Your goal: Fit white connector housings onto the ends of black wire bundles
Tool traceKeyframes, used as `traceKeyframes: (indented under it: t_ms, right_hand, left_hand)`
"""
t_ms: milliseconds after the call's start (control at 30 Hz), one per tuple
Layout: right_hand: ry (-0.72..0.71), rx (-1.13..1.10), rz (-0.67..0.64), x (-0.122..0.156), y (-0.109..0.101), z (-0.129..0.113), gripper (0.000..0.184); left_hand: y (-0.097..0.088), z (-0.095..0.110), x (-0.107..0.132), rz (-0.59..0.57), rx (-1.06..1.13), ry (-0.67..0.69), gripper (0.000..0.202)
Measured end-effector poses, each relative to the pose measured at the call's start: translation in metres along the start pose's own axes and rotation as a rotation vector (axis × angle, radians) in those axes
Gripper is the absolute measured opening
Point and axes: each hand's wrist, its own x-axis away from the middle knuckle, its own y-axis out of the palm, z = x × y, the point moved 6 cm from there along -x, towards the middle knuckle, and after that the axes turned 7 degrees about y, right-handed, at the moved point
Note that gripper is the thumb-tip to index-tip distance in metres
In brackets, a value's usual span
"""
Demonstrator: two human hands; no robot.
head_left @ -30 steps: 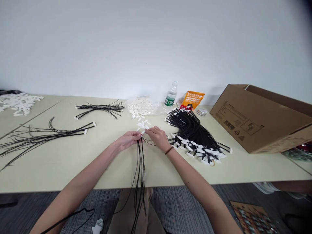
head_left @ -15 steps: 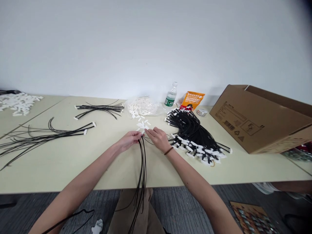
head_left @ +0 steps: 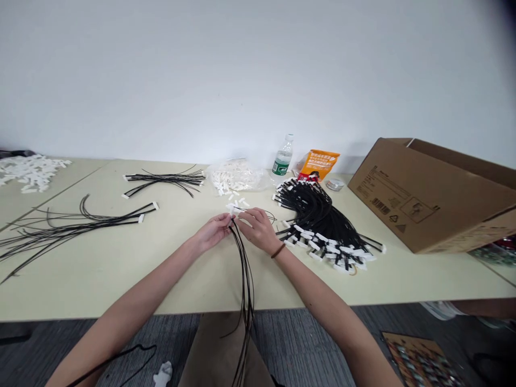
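The pale worktable [head_left: 121, 290] is spanned across the scene. At its right, an open cardboard box [head_left: 435, 193] is tilted toward the far side. Left of the box, a pile of black wire harnesses [head_left: 318, 209] with white-tipped ends is heaped. At left, a fanned wire bundle [head_left: 80, 228] is laid out; a shorter wire bundle [head_left: 165, 180] is placed farther back. At centre, the hanging wire bundle [head_left: 244, 263] is draped over the table's near edge, its upper end pinched between the closed fingertips of the left hand [head_left: 213, 232]. The right hand [head_left: 258, 228] is brought alongside, fingers curled and nearly closed; whether anything is gripped there cannot be told. Beyond the hands, a clear plastic bag [head_left: 236, 174] is filled with white connector housings; to its right are seen a bottle [head_left: 282, 158] and an orange pouch [head_left: 317, 165]. Loose connector housings [head_left: 242, 202] are scattered just beyond the fingertips.
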Motion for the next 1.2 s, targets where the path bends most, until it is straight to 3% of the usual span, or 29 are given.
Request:
traceKeyframes:
  t_ms: [367,700,867,1067,1200]
  right_hand:
    - [0.002,-0.011,0.039,0.0,-0.001,0.0,0.013]
    - [-0.019,0.012,0.203,0.0,-0.013,-0.004,0.005]
    - [0.0,-0.034,0.205,0.001,-0.011,-0.005,0.006]
    - [0.128,-0.141,0.222,-0.001,-0.016,-0.002,0.018]
    - [0.288,-0.395,0.252,-0.007,-0.024,0.005,0.015]
  left_hand:
    - [0.003,-0.005,-0.001,-0.053,0.033,-0.014,0.017]
    - [0.009,-0.009,0.001,-0.086,0.1,-0.031,0.019]
    - [0.009,-0.01,0.001,-0.102,0.105,-0.031,0.019]
    - [0.009,-0.005,0.001,-0.067,0.091,0.009,0.019]
    - [0.002,0.0,-0.002,0.028,0.111,0.049,0.016]
